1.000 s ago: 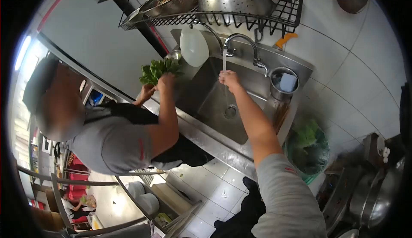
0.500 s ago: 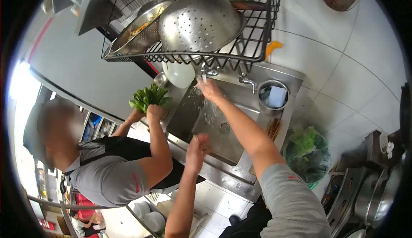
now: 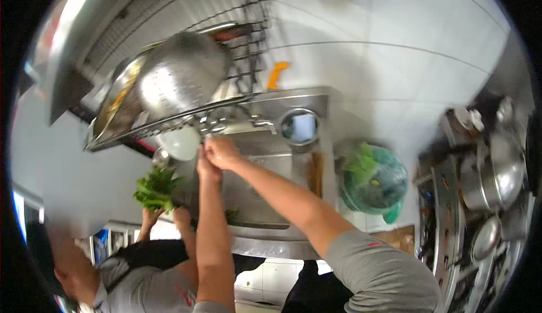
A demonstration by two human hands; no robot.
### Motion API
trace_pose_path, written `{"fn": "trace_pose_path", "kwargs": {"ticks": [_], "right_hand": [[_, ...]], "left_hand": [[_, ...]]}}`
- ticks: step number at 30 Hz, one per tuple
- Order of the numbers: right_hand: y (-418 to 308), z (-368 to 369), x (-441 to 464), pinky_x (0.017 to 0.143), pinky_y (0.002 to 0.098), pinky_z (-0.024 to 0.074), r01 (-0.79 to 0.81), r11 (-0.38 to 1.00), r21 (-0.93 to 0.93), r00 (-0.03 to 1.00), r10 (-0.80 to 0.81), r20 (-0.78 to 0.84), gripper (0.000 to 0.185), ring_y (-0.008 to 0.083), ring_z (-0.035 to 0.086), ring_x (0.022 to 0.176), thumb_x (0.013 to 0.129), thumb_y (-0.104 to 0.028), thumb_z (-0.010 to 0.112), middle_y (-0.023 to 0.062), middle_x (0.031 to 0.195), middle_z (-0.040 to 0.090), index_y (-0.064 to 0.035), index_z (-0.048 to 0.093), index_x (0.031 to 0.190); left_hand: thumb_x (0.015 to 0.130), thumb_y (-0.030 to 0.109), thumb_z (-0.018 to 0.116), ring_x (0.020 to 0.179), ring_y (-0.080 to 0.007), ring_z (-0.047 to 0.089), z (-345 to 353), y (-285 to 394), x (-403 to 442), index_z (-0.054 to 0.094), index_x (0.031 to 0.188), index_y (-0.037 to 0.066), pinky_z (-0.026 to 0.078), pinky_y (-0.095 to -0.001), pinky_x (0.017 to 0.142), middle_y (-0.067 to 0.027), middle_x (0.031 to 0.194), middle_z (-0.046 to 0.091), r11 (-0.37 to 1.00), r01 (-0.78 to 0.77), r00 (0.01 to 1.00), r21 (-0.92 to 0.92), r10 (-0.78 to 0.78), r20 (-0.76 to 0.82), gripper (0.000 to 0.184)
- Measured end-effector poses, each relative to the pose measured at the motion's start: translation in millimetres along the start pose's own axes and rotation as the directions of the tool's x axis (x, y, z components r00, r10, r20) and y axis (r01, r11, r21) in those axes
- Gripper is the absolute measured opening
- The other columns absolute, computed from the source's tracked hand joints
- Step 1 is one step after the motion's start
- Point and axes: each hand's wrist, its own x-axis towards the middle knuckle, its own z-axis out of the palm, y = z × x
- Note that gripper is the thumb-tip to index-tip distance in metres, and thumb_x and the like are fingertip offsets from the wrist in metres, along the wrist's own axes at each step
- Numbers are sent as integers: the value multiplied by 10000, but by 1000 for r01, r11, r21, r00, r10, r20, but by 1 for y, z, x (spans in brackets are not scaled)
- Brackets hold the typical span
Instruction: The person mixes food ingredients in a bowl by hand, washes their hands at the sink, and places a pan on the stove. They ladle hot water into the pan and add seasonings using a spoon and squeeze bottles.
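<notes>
Left hand [image 3: 208,168] touches right hand [image 3: 223,152] at the sink [image 3: 257,212]—fingers' spread and hold unclear.

You're in a kitchen (apparently a professional one, going by the matching grey shirts [image 3: 389,273]), as shown by the steel sink [image 3: 270,248], the sponge [image 3: 304,128] at its back right corner, the colander [image 3: 180,76] in the wire rack [image 3: 169,122] and the steel pots [image 3: 505,172].

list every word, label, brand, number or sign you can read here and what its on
No text can be read.
Small red mark on the person's right sleeve: too small and blurred to read.
Red streak on the co-worker's sleeve: too blurred to read.
</notes>
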Motion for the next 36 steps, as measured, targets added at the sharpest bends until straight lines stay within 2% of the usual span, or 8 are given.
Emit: {"fn": "trace_pose_path", "kwargs": {"ticks": [6, 8, 15, 21, 22, 24, 27, 36], "right_hand": [[73, 23, -108, 1073, 579, 349, -347, 917, -198, 855, 396, 335, 404, 466, 472, 1260, 872, -120, 658, 292, 1338, 519, 26, 608, 1245], [44, -15, -155, 1149, 606, 283, -398, 904, -154, 825, 427, 370, 435, 495, 399, 1341, 850, -95, 666, 329, 1414, 445, 41, 606, 1259], [47, -91, -301, 1021, 527, 412, -174, 944, -279, 976, 202, 77, 365, 439, 502, 1199, 832, -183, 683, 265, 1180, 590, 2, 643, 1143], [52, -258, -599, 727, 466, 500, -728, 646, 231, 474, 717, -510, 241, 322, 641, 897, 810, -224, 682, 190, 947, 654, -28, 649, 944], [91, -259, -691, 760, 473, 534, -751, 615, -241, 594, 469, -654, 277, 330, 660, 913, 830, -221, 676, 175, 989, 685, -43, 683, 1042], [33, -329, -791, 841, 492, 541, -988, 13, -157, 103, 808, -579, 421, 377, 656, 950, 809, -216, 699, 165, 1117, 671, -86, 681, 1209], [11, -404, -898, 850, 507, 499, -892, 152, 425, -424, 45, -905, 528, 407, 605, 954, 772, -348, 802, 211, 1032, 623, -12, 602, 1126], [58, -518, -1004, 804, 516, 536, -735, 166, 657, -552, 417, -722, 503, 471, 664, 929, 783, -288, 736, 305, 925, 667, 80, 548, 1070]], "left_hand": [[898, 78, 638, 541, -179, 544, -107, -75, 103, 630, 816, -57, 422, -368, 475, -102, 682, 621, 321, -144, 989, 936, 68, 129, 158], [901, 154, 658, 673, -225, 631, -123, -94, 95, 638, 993, 11, 503, -403, 573, -113, 827, 660, 264, -94, 881, 960, -427, 203, 172], [949, 298, 624, 861, -466, 640, 1, -100, -36, 646, 1081, -61, 513, -525, 745, -238, 944, 679, -497, -437, 899, 749, -212, 384, 384], [1014, 249, 568, 717, -300, 584, 167, -149, -207, 614, 973, -25, 496, -429, 682, -142, 820, 619, -24, -781, 622, 624, 55, 781, 281], [1015, 242, 570, 756, -279, 584, 182, -179, -230, 613, 986, -27, 491, -403, 716, -135, 843, 621, 70, -852, 523, 520, 38, 852, 274], [997, 208, 588, 864, -262, 596, 217, -242, -306, 618, 1022, -36, 484, -385, 810, -131, 948, 644, 374, -734, 509, 568, -251, 823, 247], [998, 254, 536, 991, -239, 657, 216, -404, -381, 644, 1185, -5, 538, -356, 805, -108, 1109, 670, 567, -326, 195, 756, -743, 641, 338], [1032, 616, 354, 1184, -255, 574, 324, -645, -750, 466, 1419, 4, 489, -367, 928, -165, 1334, 584, 188, -51, -108, 981, -977, 182, 733]]}}
